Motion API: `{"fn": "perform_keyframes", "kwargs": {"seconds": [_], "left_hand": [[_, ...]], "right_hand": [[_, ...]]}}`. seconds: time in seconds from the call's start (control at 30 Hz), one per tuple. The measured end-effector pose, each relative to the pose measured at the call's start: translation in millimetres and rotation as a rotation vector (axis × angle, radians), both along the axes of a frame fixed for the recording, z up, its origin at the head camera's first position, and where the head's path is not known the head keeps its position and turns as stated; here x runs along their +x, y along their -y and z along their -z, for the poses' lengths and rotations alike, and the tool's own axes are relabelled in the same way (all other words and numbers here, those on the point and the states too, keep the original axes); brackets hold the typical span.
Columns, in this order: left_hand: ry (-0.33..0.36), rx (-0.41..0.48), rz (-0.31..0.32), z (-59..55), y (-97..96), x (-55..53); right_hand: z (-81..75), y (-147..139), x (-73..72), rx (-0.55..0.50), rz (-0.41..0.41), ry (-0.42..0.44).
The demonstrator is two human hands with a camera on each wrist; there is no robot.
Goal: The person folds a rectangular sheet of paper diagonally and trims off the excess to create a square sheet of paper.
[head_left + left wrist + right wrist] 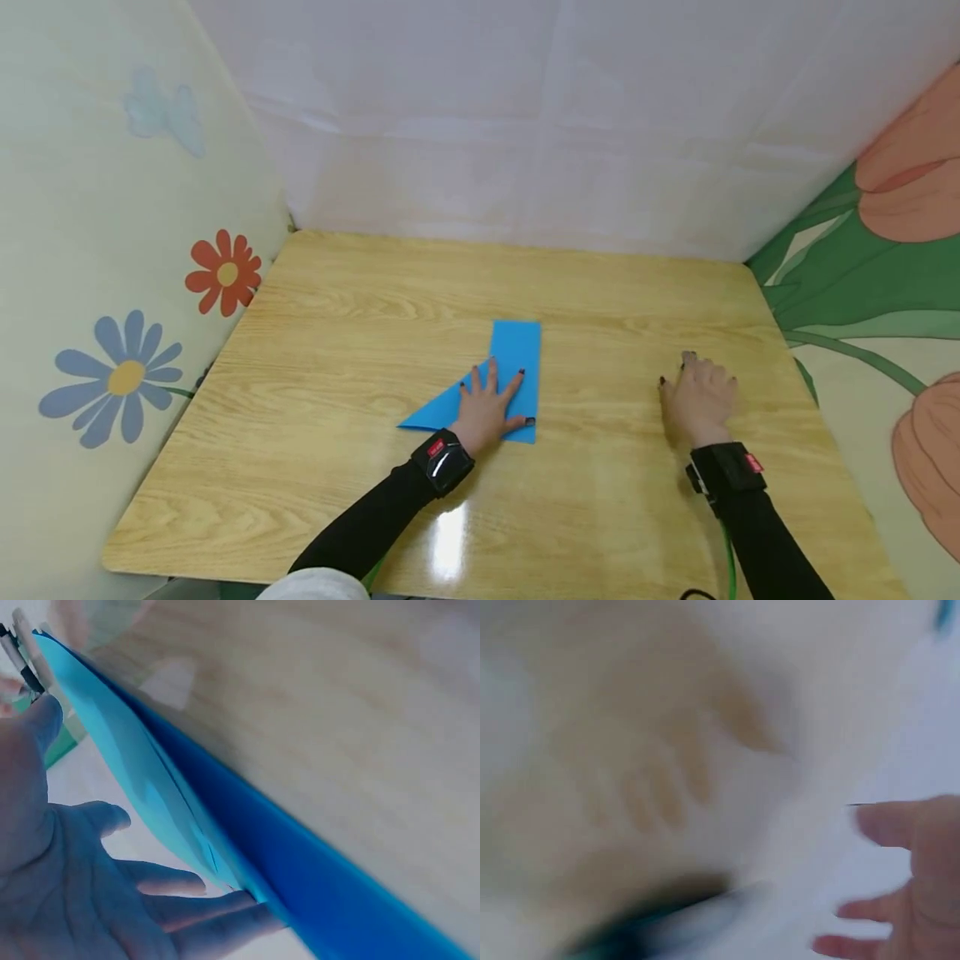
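Note:
A folded sheet of blue paper (516, 340) lies near the middle of the table, with an upright strip on the right and a pointed flap to the left. My left hand (483, 410) rests on it, fingers spread and thumb near its lower right corner. In the left wrist view, the paper's layers (247, 832) stand slightly apart beside the fingertips. Well to the right of the paper, my right hand (701, 402) is over the table and holds nothing visible. Its fingers look loosely bent in the right wrist view, where much is blurred.
The wooden table (360, 308) has a white cloth (487, 125) hanging behind it. Flower-printed panels flank it on the left (97, 250) and right (847, 358). A green cable (729, 558) runs along the right forearm.

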State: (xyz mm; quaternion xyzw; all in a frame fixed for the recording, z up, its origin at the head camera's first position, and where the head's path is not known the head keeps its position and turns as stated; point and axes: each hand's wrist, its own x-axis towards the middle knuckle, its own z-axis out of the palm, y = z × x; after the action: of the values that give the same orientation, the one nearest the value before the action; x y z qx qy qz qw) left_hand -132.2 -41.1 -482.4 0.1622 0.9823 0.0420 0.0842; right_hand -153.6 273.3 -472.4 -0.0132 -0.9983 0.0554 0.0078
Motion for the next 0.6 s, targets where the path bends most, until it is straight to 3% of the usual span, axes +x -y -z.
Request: {"fn": "perform_keyframes", "kwargs": {"seconds": [0.07,0.13,0.23,0.33,0.4,0.43,0.6], "left_hand": [[-0.011,0.052,0.016,-0.1,1.5,2.3],[-0.022,0.087,0.028,-1.4,4.0,4.4],[-0.035,0.116,0.041,-5.7,9.3,6.5],[0.004,0.106,0.038,-9.9,17.6,8.4],[0.051,0.086,0.026,-9.7,26.8,10.5],[0.054,0.089,0.030,0.7,33.7,9.8],[0.170,0.074,0.008,-1.2,53.8,15.5]], "right_hand": [[-9.2,22,0.7,0.018,-0.157,-0.042],[-17.1,49,1.4,-0.030,-0.349,-0.021],[-20.6,90,3.8,-0.192,-0.610,0.147],[-11.4,120,8.1,-0.276,-0.794,0.230],[-2.6,135,11.6,-0.268,-0.876,0.233],[0.9,140,13.7,-0.253,-0.901,0.228],[8.9,152,20.5,-0.197,-0.945,0.285]]}}
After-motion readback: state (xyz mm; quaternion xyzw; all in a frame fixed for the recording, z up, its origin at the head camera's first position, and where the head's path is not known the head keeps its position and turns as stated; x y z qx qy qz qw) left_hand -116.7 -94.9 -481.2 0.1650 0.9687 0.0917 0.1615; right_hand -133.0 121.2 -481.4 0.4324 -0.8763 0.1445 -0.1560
